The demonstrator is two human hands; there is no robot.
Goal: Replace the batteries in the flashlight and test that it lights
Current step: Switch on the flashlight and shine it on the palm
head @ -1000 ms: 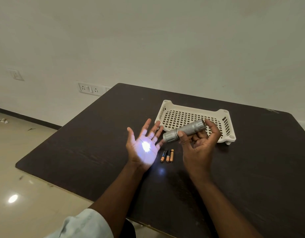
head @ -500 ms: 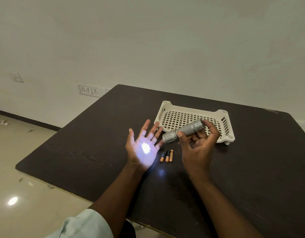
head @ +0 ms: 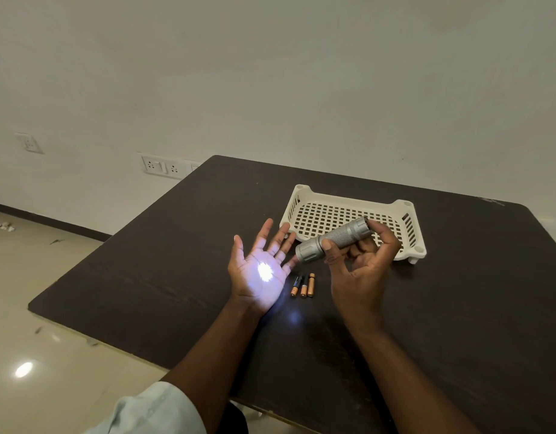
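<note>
On the dark desk sits a white basket. The left hand is spread, palm catching the beam; the right hand grips the flashlight above three batteries. Best to hold the aim steady, confirming a constant glow.

flashlight lens faces away, battery labels too small

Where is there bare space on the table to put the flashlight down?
Bare: the table left of the left hand, and right of the tray. The tray floor looks empty too. Crowded: between the hands, where three batteries lie under the flashlight in the right hand.
</note>
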